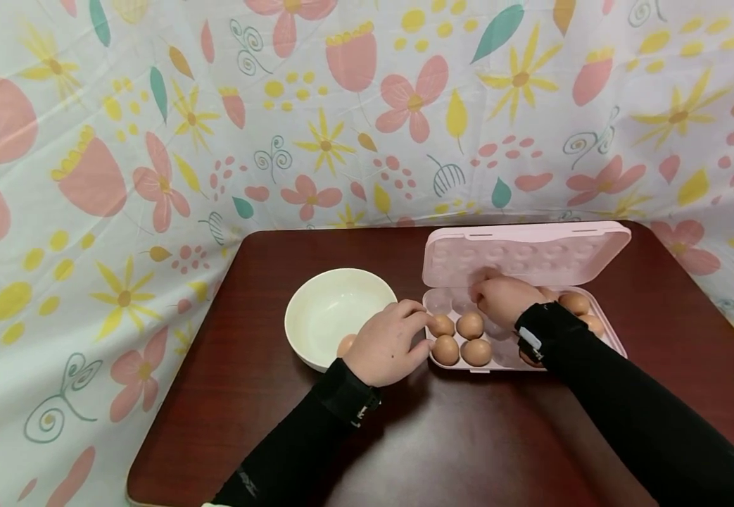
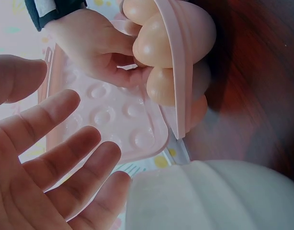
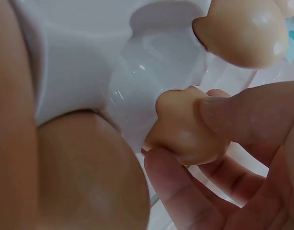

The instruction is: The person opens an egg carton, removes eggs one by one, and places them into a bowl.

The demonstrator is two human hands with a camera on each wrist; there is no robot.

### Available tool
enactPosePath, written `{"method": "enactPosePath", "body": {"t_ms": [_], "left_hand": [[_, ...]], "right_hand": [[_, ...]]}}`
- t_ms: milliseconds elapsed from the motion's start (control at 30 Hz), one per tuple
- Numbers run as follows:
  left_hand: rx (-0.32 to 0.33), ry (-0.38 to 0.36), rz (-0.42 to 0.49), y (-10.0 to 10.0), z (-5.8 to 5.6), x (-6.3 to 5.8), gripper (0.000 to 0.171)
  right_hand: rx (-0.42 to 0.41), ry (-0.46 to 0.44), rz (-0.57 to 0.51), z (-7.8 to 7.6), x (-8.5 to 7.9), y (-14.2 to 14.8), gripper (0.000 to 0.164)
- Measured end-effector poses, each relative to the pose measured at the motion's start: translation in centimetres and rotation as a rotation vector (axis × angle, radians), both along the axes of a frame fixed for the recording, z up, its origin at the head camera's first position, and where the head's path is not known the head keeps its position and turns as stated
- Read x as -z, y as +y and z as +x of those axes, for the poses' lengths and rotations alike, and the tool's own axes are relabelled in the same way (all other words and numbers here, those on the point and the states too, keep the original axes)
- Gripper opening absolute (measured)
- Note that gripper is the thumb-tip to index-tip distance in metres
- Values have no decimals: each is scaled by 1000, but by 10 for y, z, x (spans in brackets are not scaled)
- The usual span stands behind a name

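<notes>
My right hand [image 1: 504, 299] reaches over the back row of a pink egg carton [image 1: 500, 358]. In the right wrist view its thumb and fingers pinch a brown egg [image 3: 190, 129] at a cup of the carton. My left hand [image 1: 387, 343] hovers between the carton and a cream bowl [image 1: 306, 324], with relaxed, spread fingers [image 2: 96, 165] and nothing held. Several brown eggs [image 1: 470, 325] fill cups at the carton's left end, close to the left fingertips. Another egg [image 1: 345, 344] lies in the bowl, partly hidden behind the left hand.
The carton's lid [image 1: 525, 257] stands raised at the back. More eggs [image 1: 574, 303] sit at the carton's right end, partly covered by the right forearm. Everything stands on a dark red-brown table [image 1: 227, 394], with a flower-patterned cloth [image 1: 354, 162] hanging behind.
</notes>
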State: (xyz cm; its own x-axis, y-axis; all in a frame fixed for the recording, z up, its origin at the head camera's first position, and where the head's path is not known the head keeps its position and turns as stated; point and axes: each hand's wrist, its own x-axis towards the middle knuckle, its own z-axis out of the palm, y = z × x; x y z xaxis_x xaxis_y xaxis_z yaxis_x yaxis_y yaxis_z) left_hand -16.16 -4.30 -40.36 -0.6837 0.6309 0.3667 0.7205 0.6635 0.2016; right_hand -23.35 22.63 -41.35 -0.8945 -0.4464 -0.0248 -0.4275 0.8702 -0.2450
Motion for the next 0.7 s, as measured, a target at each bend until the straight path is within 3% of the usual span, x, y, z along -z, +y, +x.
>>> {"method": "enactPosePath", "body": {"t_ms": [167,400,700], "left_hand": [[7,-3,-5,1,-1,1,27],[27,12,20,2,-3,-1,25],[20,8,21,4,-3,-1,25]], "right_hand": [[43,-66,-110,4,-5,3,23],[27,7,-122,6,-17,3,25],[8,14,-227,12,-19,-1,25]]}}
